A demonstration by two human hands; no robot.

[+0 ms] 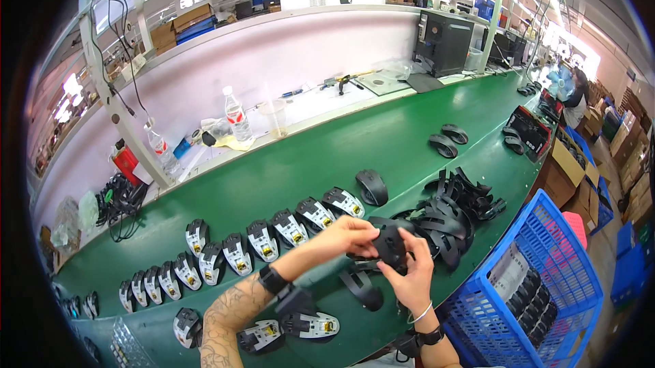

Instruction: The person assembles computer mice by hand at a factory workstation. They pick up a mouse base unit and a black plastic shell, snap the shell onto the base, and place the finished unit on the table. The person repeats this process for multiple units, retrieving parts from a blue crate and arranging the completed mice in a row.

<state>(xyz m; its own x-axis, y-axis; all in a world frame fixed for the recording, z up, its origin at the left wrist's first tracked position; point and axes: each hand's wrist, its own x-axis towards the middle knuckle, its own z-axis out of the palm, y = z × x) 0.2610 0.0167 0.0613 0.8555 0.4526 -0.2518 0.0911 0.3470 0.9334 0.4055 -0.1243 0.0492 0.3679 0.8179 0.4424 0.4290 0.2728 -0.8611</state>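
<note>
Between both hands is a black computer mouse cover (390, 244), held over the green bench. My left hand (346, 237) pinches its left edge with thumb and fingers. On the other side my right hand (413, 274) grips it, the thumb below and the fingers on top. A pile of curved black mouse covers (447, 221) lies just beyond my right hand. One loose black cover (361, 289) rests below my hands. To the left runs a row of opened mice (262, 239) with white and yellow insides showing. Two more opened mice (310, 325) lie by my left forearm.
A blue plastic crate (495, 300) with black parts inside stands at the right. Whole black mice (443, 145) sit farther along the green bench (300, 170). Water bottles (237, 117) and a black computer case (442, 41) stand on the back ledge. A person (577, 98) is far right.
</note>
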